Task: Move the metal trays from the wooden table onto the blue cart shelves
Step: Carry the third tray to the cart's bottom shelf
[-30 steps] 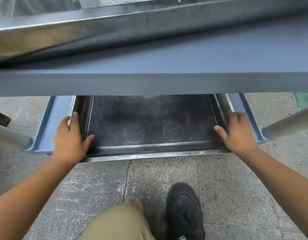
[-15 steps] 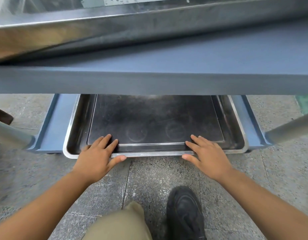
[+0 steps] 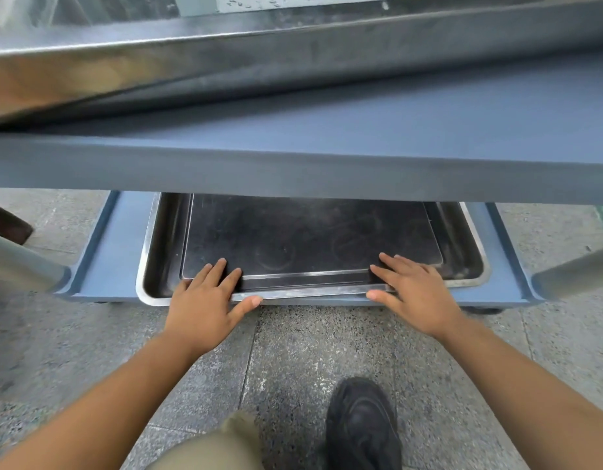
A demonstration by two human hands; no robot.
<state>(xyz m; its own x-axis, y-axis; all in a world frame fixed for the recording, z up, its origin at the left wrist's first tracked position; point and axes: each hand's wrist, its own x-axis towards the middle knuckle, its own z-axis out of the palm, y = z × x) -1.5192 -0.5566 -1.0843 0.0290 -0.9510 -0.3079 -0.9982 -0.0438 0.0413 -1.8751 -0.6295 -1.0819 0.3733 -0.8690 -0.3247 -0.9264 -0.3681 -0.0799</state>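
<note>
Nearest the camera, a black shoe (image 3: 363, 425) and a khaki-clad knee (image 3: 218, 447) stand on the speckled concrete floor (image 3: 293, 361). Two bare forearms reach forward from there. The left hand (image 3: 205, 305) lies flat, fingers (image 3: 218, 271) spread and extended over the near rim of the metal tray (image 3: 310, 239), fingertips resting on its dark inner surface while the thumb presses against the outside of the front lip. The right hand (image 3: 415, 293) mirrors it: fingers laid open across the same front edge, thumb along the outer lip. Neither hand curls around the tray; both are opened out, palms down, touching the rim without gripping it.

The tray sits on the lower shelf (image 3: 123, 252) of the blue cart, its near edge just at the shelf's front lip. Grey cart posts (image 3: 18, 266) stand at the shelf's front corners. Above, the upper shelf (image 3: 327, 144) covers the tray's far part, and another metal tray (image 3: 225, 59) rests on top of it.
</note>
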